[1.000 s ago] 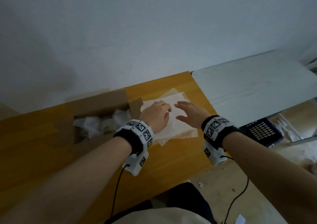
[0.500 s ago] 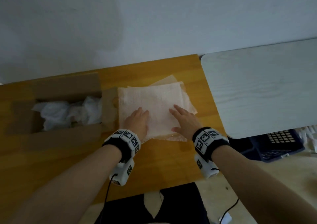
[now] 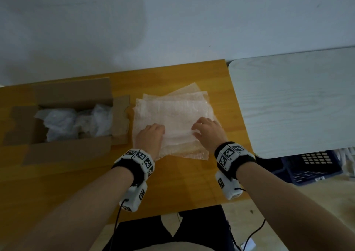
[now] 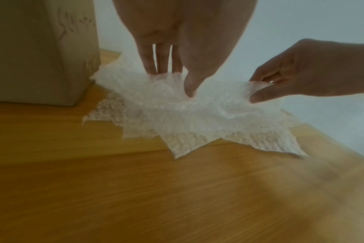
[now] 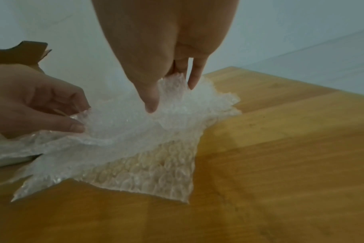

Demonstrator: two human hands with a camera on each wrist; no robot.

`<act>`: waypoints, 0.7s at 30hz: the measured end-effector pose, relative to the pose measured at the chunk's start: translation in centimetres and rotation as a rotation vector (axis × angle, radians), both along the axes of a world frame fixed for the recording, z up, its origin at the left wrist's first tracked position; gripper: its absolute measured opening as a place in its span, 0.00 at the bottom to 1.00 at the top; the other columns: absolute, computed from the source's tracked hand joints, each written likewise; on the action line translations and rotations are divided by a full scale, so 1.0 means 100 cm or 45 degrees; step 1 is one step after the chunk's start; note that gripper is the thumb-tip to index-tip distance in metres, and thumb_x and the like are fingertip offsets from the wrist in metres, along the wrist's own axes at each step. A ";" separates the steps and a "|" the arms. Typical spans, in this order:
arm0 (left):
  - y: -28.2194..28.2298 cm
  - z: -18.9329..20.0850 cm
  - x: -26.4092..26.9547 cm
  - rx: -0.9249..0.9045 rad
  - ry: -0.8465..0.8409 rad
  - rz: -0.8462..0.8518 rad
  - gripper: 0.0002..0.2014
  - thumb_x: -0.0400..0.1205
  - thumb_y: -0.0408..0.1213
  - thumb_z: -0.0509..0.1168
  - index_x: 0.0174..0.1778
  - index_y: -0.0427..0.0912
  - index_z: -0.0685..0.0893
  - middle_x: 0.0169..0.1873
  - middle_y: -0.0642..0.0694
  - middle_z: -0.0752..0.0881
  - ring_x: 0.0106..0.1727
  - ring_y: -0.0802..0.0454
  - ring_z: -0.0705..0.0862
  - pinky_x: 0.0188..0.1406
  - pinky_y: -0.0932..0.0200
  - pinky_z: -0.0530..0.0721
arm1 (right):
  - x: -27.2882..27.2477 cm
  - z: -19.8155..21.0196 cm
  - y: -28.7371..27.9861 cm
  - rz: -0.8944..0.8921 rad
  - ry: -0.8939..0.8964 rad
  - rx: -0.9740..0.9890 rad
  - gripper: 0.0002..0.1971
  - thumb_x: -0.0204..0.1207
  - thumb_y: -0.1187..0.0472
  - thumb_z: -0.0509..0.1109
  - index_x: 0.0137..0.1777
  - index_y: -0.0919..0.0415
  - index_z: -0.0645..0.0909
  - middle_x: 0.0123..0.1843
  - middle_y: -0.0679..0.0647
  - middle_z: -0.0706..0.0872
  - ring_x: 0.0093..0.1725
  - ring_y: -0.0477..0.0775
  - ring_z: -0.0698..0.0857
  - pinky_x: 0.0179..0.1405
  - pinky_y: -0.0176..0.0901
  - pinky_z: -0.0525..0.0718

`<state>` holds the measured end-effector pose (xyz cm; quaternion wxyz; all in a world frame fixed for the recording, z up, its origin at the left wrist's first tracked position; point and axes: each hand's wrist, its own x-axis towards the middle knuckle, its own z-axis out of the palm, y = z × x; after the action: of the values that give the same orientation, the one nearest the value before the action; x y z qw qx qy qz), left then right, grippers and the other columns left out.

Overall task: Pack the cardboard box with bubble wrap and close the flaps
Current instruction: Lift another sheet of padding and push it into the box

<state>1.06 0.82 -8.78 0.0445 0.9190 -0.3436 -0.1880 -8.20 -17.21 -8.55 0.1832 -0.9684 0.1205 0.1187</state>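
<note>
A stack of bubble wrap sheets [image 3: 172, 114] lies on the wooden table [image 3: 184, 183], right of an open cardboard box [image 3: 73, 95] whose flaps stand out and which holds crumpled white wrap [image 3: 76, 122]. My left hand [image 3: 151, 137] pinches the top sheet [image 4: 177, 98] between thumb and fingers at its near left part. My right hand [image 3: 207, 129] pinches the same sheet [image 5: 135, 118] at its near right part. The sheet bunches up between the two hands. In the left wrist view the box's side [image 4: 41, 49] stands just left of the stack.
A pale grey table [image 3: 297, 100] adjoins the wooden one on the right. Under it on the floor sits a dark blue crate [image 3: 311, 166]. A white wall runs behind both tables. My legs and cables are at the table's near edge.
My hands lay flat on the bubble wrap half a second ago; now their fingers have curled and pinched the top sheet, gathering it. The head view has tilted down and left.
</note>
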 end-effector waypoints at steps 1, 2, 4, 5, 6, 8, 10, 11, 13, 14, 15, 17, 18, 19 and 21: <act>-0.001 0.005 0.000 -0.027 -0.006 0.001 0.11 0.84 0.27 0.57 0.58 0.44 0.77 0.58 0.46 0.82 0.57 0.47 0.79 0.48 0.58 0.74 | 0.000 0.004 -0.001 -0.021 -0.028 -0.008 0.12 0.82 0.57 0.61 0.62 0.55 0.81 0.65 0.51 0.81 0.64 0.53 0.79 0.67 0.43 0.72; -0.003 0.010 0.000 -0.048 -0.009 -0.001 0.10 0.84 0.28 0.56 0.58 0.43 0.76 0.56 0.46 0.83 0.54 0.46 0.80 0.45 0.58 0.74 | 0.000 0.009 -0.001 -0.046 -0.053 -0.017 0.12 0.82 0.57 0.62 0.61 0.56 0.81 0.64 0.51 0.81 0.64 0.52 0.79 0.65 0.43 0.73; -0.008 0.024 0.002 -0.070 -0.015 -0.027 0.09 0.86 0.29 0.54 0.58 0.43 0.74 0.49 0.43 0.84 0.45 0.45 0.80 0.38 0.55 0.76 | 0.000 0.022 -0.003 -0.110 -0.096 -0.037 0.11 0.82 0.59 0.62 0.60 0.58 0.81 0.64 0.51 0.82 0.63 0.54 0.80 0.59 0.42 0.75; -0.011 0.032 0.003 -0.089 -0.015 -0.038 0.08 0.86 0.30 0.54 0.58 0.43 0.74 0.46 0.43 0.85 0.40 0.45 0.79 0.34 0.54 0.76 | -0.001 0.030 -0.004 -0.142 -0.118 -0.053 0.10 0.82 0.60 0.63 0.60 0.58 0.80 0.63 0.52 0.82 0.62 0.55 0.81 0.56 0.43 0.76; -0.013 0.040 0.005 -0.118 -0.012 -0.053 0.09 0.86 0.29 0.54 0.58 0.43 0.73 0.44 0.42 0.85 0.37 0.45 0.78 0.31 0.53 0.76 | -0.002 0.038 -0.006 -0.176 -0.139 -0.070 0.10 0.82 0.60 0.63 0.59 0.59 0.80 0.63 0.52 0.83 0.61 0.56 0.81 0.53 0.43 0.77; -0.019 0.055 0.009 -0.200 -0.015 -0.104 0.10 0.85 0.26 0.54 0.59 0.43 0.73 0.42 0.43 0.85 0.35 0.45 0.78 0.30 0.52 0.78 | -0.005 0.055 -0.009 -0.245 -0.181 -0.107 0.09 0.81 0.61 0.64 0.58 0.60 0.79 0.61 0.54 0.84 0.59 0.59 0.82 0.49 0.45 0.77; -0.024 0.071 0.013 -0.285 -0.026 -0.156 0.12 0.83 0.24 0.56 0.58 0.42 0.74 0.41 0.43 0.85 0.35 0.46 0.78 0.30 0.52 0.78 | -0.007 0.071 -0.013 -0.313 -0.241 -0.151 0.08 0.80 0.62 0.64 0.57 0.60 0.80 0.59 0.55 0.85 0.57 0.62 0.82 0.48 0.46 0.77; -0.026 0.080 0.016 -0.319 -0.038 -0.179 0.13 0.82 0.24 0.56 0.59 0.42 0.75 0.41 0.43 0.85 0.35 0.46 0.78 0.30 0.53 0.78 | -0.007 0.079 -0.014 -0.345 -0.279 -0.170 0.08 0.80 0.63 0.65 0.57 0.61 0.80 0.59 0.56 0.85 0.57 0.63 0.83 0.48 0.48 0.77; -0.028 0.099 0.020 -0.369 -0.057 -0.229 0.14 0.81 0.24 0.58 0.59 0.43 0.75 0.43 0.44 0.86 0.35 0.46 0.79 0.29 0.53 0.78 | -0.007 0.097 -0.015 -0.389 -0.383 -0.208 0.08 0.79 0.65 0.65 0.55 0.62 0.81 0.56 0.58 0.86 0.55 0.64 0.83 0.49 0.50 0.78; -0.028 0.107 0.023 -0.387 -0.064 -0.248 0.15 0.80 0.23 0.59 0.60 0.43 0.75 0.45 0.44 0.86 0.36 0.46 0.80 0.30 0.53 0.78 | -0.007 0.106 -0.014 -0.401 -0.438 -0.230 0.07 0.78 0.65 0.66 0.54 0.63 0.81 0.55 0.59 0.86 0.54 0.64 0.84 0.49 0.51 0.78; -0.027 0.115 0.027 -0.406 -0.074 -0.260 0.16 0.80 0.23 0.59 0.60 0.44 0.75 0.47 0.44 0.86 0.37 0.46 0.80 0.31 0.53 0.78 | -0.006 0.115 -0.013 -0.407 -0.491 -0.256 0.07 0.78 0.66 0.66 0.54 0.63 0.81 0.54 0.59 0.87 0.53 0.64 0.84 0.49 0.51 0.78; -0.021 0.130 0.036 -0.444 -0.095 -0.267 0.19 0.78 0.22 0.59 0.61 0.46 0.75 0.50 0.44 0.86 0.41 0.43 0.83 0.34 0.52 0.81 | -0.003 0.131 -0.007 -0.399 -0.586 -0.315 0.06 0.76 0.67 0.67 0.52 0.64 0.82 0.51 0.59 0.87 0.51 0.64 0.84 0.47 0.51 0.79; -0.017 0.138 0.041 -0.474 -0.109 -0.268 0.19 0.78 0.22 0.59 0.60 0.46 0.76 0.53 0.44 0.86 0.45 0.42 0.84 0.38 0.50 0.84 | 0.000 0.138 -0.003 -0.390 -0.633 -0.344 0.06 0.76 0.67 0.68 0.51 0.64 0.82 0.50 0.60 0.88 0.49 0.65 0.85 0.46 0.52 0.80; -0.012 0.145 0.046 -0.509 -0.127 -0.274 0.19 0.77 0.23 0.59 0.60 0.46 0.76 0.54 0.45 0.85 0.48 0.41 0.85 0.41 0.49 0.84 | 0.003 0.145 0.003 -0.379 -0.683 -0.371 0.05 0.75 0.68 0.69 0.49 0.64 0.82 0.48 0.60 0.88 0.48 0.65 0.86 0.45 0.52 0.80; 0.003 0.159 0.057 -0.588 -0.179 -0.290 0.17 0.78 0.23 0.59 0.60 0.43 0.77 0.55 0.45 0.84 0.52 0.42 0.83 0.44 0.48 0.84 | 0.012 0.156 0.018 -0.358 -0.779 -0.409 0.04 0.72 0.69 0.71 0.46 0.64 0.83 0.45 0.60 0.88 0.44 0.65 0.86 0.42 0.51 0.81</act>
<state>6.76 1.10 7.08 0.2076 0.8507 -0.4810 -0.0440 -6.98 -15.43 7.09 0.0707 -0.9495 0.2091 -0.2229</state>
